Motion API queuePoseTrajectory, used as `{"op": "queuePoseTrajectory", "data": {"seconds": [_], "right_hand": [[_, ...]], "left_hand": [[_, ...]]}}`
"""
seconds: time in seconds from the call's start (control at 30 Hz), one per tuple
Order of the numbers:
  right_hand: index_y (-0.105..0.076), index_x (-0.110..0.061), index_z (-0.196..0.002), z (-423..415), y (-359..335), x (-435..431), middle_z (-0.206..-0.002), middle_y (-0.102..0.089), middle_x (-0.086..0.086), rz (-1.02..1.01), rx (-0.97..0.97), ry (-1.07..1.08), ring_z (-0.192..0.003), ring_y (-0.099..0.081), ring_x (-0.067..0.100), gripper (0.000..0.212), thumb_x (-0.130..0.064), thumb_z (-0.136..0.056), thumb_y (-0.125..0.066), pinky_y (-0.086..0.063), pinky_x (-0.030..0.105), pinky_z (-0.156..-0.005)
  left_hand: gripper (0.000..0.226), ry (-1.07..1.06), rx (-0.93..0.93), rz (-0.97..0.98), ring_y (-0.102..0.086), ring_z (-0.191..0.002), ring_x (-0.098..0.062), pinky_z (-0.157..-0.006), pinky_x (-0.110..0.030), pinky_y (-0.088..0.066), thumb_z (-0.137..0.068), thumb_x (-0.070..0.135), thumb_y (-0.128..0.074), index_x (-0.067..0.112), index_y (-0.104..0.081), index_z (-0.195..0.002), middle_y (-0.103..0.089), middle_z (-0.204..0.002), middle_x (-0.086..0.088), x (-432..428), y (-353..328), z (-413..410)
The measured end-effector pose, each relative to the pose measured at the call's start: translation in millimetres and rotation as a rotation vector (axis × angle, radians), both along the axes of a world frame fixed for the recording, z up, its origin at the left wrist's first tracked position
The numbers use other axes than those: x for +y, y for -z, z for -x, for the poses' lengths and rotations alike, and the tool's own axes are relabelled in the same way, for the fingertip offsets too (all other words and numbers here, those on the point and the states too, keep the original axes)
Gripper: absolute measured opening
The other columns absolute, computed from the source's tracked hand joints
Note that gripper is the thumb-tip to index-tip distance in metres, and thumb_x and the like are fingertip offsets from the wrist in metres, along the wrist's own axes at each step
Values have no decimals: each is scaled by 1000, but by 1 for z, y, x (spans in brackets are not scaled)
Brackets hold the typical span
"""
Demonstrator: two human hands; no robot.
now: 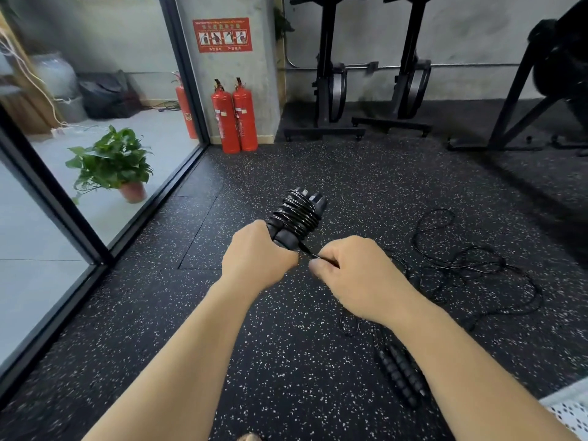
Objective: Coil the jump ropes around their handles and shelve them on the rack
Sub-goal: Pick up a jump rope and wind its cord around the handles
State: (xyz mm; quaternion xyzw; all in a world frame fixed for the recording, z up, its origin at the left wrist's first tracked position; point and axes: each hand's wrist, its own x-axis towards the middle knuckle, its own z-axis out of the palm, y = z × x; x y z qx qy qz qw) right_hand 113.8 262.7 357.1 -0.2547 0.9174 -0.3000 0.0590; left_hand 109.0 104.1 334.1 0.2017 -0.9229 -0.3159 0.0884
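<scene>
My left hand (256, 257) grips the lower end of a pair of black jump-rope handles (299, 214) held side by side, with several turns of thin black rope wound round their upper part. My right hand (356, 276) pinches the free end of that rope (313, 254) just below the coils, close beside my left hand. A second black jump rope lies on the speckled floor to the right, its loose cord (471, 265) in tangled loops and its two ribbed handles (399, 374) lying together near my right forearm. No rack shows.
Two red fire extinguishers (235, 117) stand against a concrete pillar ahead. A glass wall with a black frame (79, 224) runs along the left, a potted plant (114, 163) behind it. Black exercise machines (369, 78) line the back wall, and a large black frame (525, 100) stands at the right.
</scene>
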Motion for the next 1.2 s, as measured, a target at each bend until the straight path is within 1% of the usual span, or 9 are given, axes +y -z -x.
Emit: {"op": "queuePoseTrajectory", "data": {"seconds": [0.13, 0.27, 0.4, 0.53, 0.73, 0.9, 0.97, 1.1, 1.2], "right_hand": [[-38, -19, -65, -9, -10, 1, -63, -45, -6, -187, 146, 9, -59, -43, 16, 38, -37, -97, -48, -32, 32, -54], [-26, -23, -62, -16, -19, 2, -64, -34, -8, -337, 369, 11, -65, -43, 20, 44, -41, -97, -45, -22, 28, -48], [-28, -20, -60, -8, -27, 6, -60, -36, -7, -293, 448, 11, -63, -44, 21, 51, -53, -97, -39, -23, 28, -48], [-29, -18, -57, 14, -19, 15, -55, -37, -5, -199, 484, 79, -56, -38, 18, 56, -55, -98, -34, -26, 32, -53], [-31, -18, -54, 38, -4, 30, -55, -38, -4, -195, 480, 144, -64, -45, 22, 57, -52, -100, -34, -31, 32, -61], [-35, -18, -48, 45, 2, 32, -50, -40, -5, -78, 415, 54, -55, -36, 13, 60, -51, -98, -40, -35, 37, -80], [-35, -17, -46, 48, 5, 31, -46, -40, -5, -8, 350, 23, -51, -38, 12, 61, -50, -97, -44, -34, 35, -75], [-39, -13, -48, 51, 6, 38, -46, -37, 0, 144, 26, -9, -43, -33, 13, 59, -48, -93, -54, -32, 31, -53], [-40, -17, -53, 54, 9, 47, -49, -36, -2, 170, -228, 36, -43, -32, 11, 54, -53, -89, -58, -29, 27, -49]], "left_hand": [[25, -9, -2, 138, -57, -58, -25, -55, -28, -43, -85, 33, -57, 16, -48, -69, -59, -70, -5, 8, -2, -2], [25, -23, -39, 332, -50, -60, -23, -53, -28, -35, -88, 36, -52, 17, -47, -72, -52, -72, -1, 14, -1, -3], [16, 106, -46, 546, -57, -77, -27, -62, -31, -38, -87, 33, -54, 18, -50, -92, -53, -81, 2, 23, 1, -6], [28, 313, -21, 708, -59, -98, -23, -73, -34, -33, -84, 34, -60, 27, -52, -110, -58, -97, 5, 30, 3, -9], [19, 465, 40, 766, -52, -95, -18, -79, -35, -30, -84, 27, -56, 31, -40, -93, -42, -82, 11, 38, -2, -13], [23, 633, 34, 739, -42, -102, -14, -105, -43, -23, -85, 24, -55, 36, -39, -97, -40, -90, 15, 40, -7, -18], [26, 694, 35, 694, -39, -103, -13, -109, -44, -20, -86, 21, -55, 36, -35, -93, -39, -93, 17, 39, -9, -20], [30, 779, 99, 566, -38, -93, -13, -94, -41, -37, -83, 17, -57, 36, -35, -91, -41, -90, 17, 34, -7, -22], [29, 867, 138, 447, -44, -83, -14, -78, -41, -46, -76, 17, -53, 37, -34, -83, -44, -81, 18, 33, -5, -21]]}}
